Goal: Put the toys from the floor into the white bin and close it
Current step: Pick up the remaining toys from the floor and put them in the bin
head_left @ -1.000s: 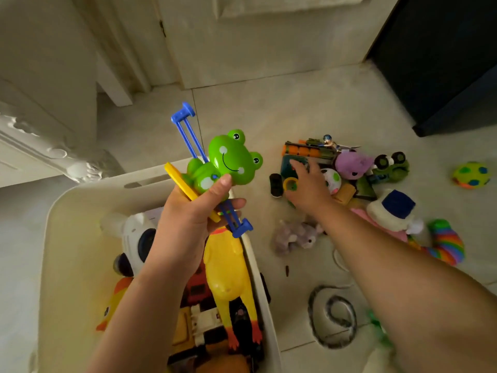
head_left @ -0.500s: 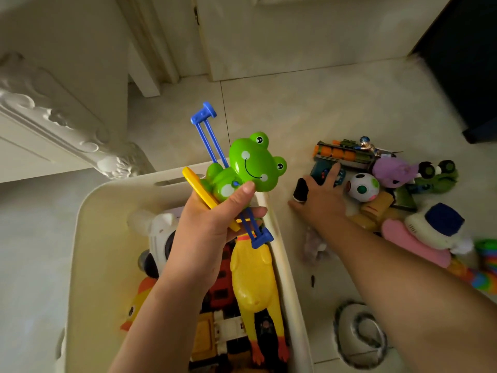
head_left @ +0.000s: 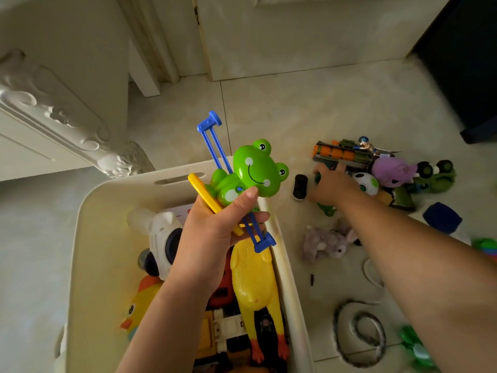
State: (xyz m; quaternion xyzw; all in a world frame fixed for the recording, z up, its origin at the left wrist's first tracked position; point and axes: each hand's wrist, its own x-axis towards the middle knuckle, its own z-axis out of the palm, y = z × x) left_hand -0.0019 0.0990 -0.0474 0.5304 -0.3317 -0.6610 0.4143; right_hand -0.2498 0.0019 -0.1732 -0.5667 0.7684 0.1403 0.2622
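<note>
Reaching among floor toys [head_left: 391, 172], right hand's [head_left: 332, 185] grip seems indiscernible; left hand [head_left: 215, 232] holds frog [head_left: 252, 170] over bin [head_left: 107, 200].

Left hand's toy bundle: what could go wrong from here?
1. The left hand grips the green frog, blue rod piece and yellow strip together above the right rim of the white bin; one could slip and land outside.
2. The right hand reaches into a crowded pile; it may knock the black wheel or spotted ball away.
</note>
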